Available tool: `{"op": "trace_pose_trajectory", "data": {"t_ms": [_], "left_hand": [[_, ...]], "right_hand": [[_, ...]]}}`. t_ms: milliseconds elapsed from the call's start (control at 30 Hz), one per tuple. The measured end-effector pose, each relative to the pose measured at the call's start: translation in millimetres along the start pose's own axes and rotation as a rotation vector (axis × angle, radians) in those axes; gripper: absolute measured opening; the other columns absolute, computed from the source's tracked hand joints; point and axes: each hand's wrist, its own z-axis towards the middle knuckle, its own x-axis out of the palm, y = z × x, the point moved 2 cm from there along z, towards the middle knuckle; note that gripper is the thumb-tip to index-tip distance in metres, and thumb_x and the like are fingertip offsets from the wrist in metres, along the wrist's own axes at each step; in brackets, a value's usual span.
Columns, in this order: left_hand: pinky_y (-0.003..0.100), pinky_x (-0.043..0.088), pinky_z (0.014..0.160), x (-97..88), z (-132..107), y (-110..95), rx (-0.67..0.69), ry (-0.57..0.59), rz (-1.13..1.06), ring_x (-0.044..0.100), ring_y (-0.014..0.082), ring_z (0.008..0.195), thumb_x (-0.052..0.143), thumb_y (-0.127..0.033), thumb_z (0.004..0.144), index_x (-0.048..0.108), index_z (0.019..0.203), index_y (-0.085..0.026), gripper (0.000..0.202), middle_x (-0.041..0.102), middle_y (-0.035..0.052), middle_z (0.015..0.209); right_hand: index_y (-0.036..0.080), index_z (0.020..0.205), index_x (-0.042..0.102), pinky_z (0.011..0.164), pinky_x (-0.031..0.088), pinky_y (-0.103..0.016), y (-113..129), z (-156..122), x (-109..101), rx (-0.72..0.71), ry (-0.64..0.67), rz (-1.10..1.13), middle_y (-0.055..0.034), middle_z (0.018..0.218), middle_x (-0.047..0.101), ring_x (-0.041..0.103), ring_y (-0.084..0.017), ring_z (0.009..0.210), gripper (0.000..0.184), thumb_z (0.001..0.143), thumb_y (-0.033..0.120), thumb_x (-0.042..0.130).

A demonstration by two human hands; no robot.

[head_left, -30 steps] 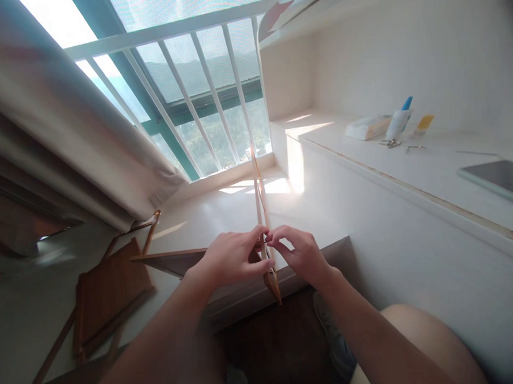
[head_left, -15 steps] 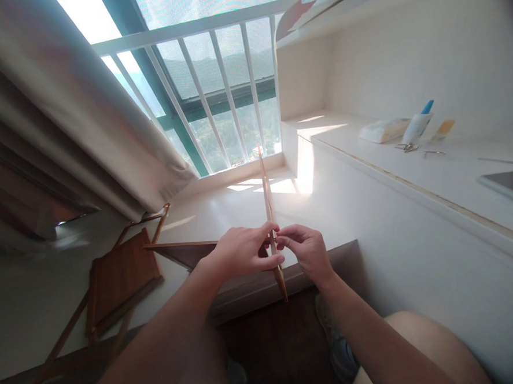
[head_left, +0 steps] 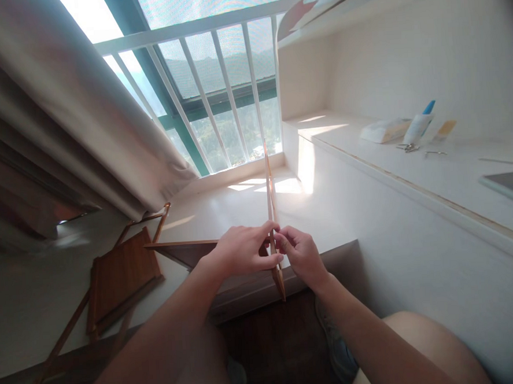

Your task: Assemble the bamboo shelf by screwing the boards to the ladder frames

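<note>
Pinching thin upright panel (head_left: 268,182) between left hand (head_left: 243,256) and right hand (head_left: 304,258), likely mid-alignment; next needs steady, even squeeze.

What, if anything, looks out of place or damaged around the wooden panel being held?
The left hand and right hand pinch a thin wooden panel edge-on. Left of it, loose wooden frame pieces lie flat and askew on the window platform. The front edge of the desk shows a brownish, chipped-looking line.
</note>
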Motion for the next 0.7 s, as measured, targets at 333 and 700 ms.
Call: {"op": "trace_pose_trajectory", "data": {"t_ms": [333,700], "left_hand": [[0.031,0.033,0.060,2.3,3,3,-0.005,-0.003,0.006,0.071,0.0273,0.079,0.045,-0.067,0.091,0.044,0.122,-0.029,0.049,0.075,-0.0024,0.090],[0.032,0.035,0.061,3.3,5,4,-0.009,-0.006,0.007,0.070,0.0269,0.077,0.046,-0.065,0.092,0.043,0.126,-0.030,0.049,0.075,-0.0035,0.088]], "right_hand": [[0.021,0.101,0.061,0.066,0.044,-0.028,0,3,-15,-0.122,0.129,-0.093,-0.0012,0.083,0.068,0.060,-0.016,0.070,0.023,0.100,0.041,0.052],[0.021,0.077,0.055,0.061,0.037,-0.030,0,5,-9,-0.187,0.124,-0.316,-0.0015,0.069,0.059,0.052,-0.017,0.063,0.038,0.104,0.042,0.040]]}}
